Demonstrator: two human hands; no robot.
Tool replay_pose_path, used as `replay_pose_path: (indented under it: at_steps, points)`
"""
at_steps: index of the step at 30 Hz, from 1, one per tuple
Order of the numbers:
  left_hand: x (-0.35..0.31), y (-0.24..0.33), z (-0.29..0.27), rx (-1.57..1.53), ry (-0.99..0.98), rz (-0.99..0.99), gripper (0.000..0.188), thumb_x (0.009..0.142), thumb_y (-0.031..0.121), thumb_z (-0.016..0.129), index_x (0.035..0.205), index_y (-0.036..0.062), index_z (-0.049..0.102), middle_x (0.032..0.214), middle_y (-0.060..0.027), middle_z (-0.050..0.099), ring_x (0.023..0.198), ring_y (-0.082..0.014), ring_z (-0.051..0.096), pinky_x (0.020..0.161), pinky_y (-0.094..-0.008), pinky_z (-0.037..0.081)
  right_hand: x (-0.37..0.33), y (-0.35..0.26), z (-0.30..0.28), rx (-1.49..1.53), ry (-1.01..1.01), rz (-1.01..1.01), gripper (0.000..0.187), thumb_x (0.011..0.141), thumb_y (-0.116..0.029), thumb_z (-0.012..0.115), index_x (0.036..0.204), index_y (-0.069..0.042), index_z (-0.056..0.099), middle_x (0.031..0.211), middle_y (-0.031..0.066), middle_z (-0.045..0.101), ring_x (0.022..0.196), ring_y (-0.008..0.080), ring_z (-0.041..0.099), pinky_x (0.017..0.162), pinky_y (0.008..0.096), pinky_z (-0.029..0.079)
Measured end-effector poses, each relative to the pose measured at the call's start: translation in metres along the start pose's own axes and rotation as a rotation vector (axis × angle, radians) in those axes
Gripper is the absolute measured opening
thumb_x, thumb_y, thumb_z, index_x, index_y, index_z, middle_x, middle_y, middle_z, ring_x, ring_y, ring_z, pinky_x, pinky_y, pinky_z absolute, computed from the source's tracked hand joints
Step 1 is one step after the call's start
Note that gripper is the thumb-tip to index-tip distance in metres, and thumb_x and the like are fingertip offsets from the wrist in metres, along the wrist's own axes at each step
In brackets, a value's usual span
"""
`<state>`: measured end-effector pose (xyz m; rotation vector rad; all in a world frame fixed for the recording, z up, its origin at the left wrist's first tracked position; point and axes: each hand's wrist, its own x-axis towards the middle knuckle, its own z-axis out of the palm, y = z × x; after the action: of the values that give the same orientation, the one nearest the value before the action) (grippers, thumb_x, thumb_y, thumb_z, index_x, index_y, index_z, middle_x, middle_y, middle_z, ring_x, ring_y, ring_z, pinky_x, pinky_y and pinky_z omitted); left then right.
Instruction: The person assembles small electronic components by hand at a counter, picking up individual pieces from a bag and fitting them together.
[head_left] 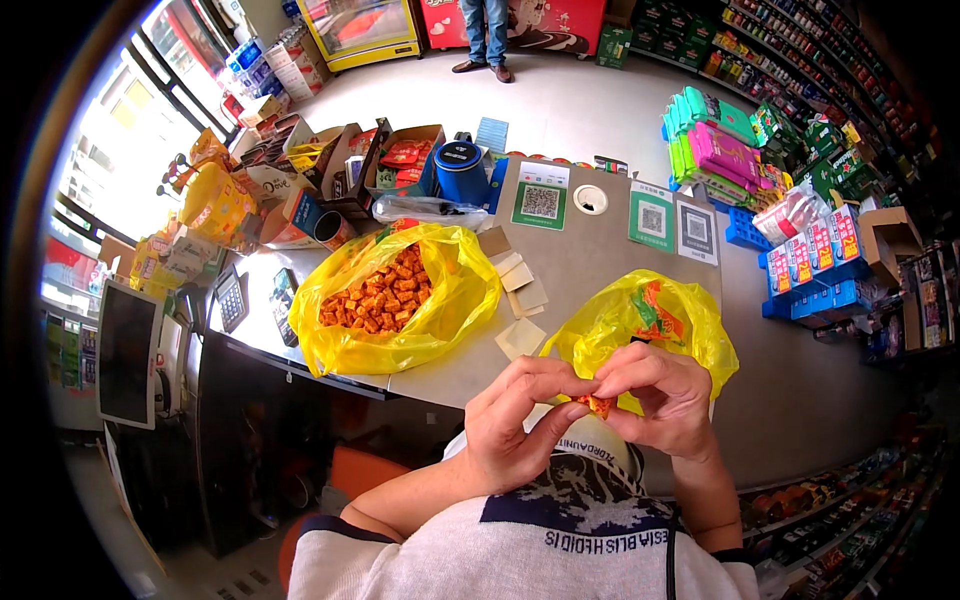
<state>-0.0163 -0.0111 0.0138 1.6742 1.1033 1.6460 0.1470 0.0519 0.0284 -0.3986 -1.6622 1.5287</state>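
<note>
My left hand (525,410) and my right hand (665,395) meet in front of my chest. Thumbs and fingers of both pinch a small orange-red piece (597,405), mostly covered by the fingertips. Just beyond them lies an open yellow plastic bag (715,345) with a green and orange wrapper (658,318) inside. To the left, a larger yellow plastic bag (465,270) is spread open around a heap of small orange-red cubes (385,295). Several pale paper squares (520,338) lie on the grey counter between the bags.
Along the counter's (590,250) far side stand a blue canister (460,172), snack boxes (400,160) and printed code cards (541,200). A calculator (231,300) and a monitor (128,352) are at left. Stacked packages (715,150) rise at right. A person (485,40) stands across the floor.
</note>
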Motion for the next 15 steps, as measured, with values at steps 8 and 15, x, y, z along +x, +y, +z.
replay_pose_path:
  at_steps: [8, 15]
  points:
    - [0.003, 0.001, 0.003, -0.039, 0.009, -0.051, 0.02, 0.072, -0.009, 0.065, 0.089, -0.0057, 0.056, 0.087, -0.0146, 0.057, 0.079, -0.0193, 0.056, 0.071, -0.0267, 0.045, -0.003, -0.009, 0.005, -0.123, 0.135, 0.066, 0.021, 0.068, 0.009, 0.064, 0.088, 0.002, 0.061, 0.08, 0.0101, 0.062, 0.072, 0.0135, 0.06, 0.064, 0.0223, 0.047]
    - [-0.002, -0.004, 0.006, -0.122, 0.101, -0.044, 0.021, 0.069, -0.008, 0.068, 0.085, -0.0007, 0.057, 0.085, -0.0128, 0.06, 0.078, -0.0222, 0.061, 0.068, -0.0286, 0.049, -0.005, -0.012, 0.009, -0.256, 0.145, 0.01, 0.021, 0.069, 0.01, 0.062, 0.089, 0.003, 0.061, 0.08, 0.0099, 0.061, 0.07, 0.0137, 0.06, 0.063, 0.0224, 0.047]
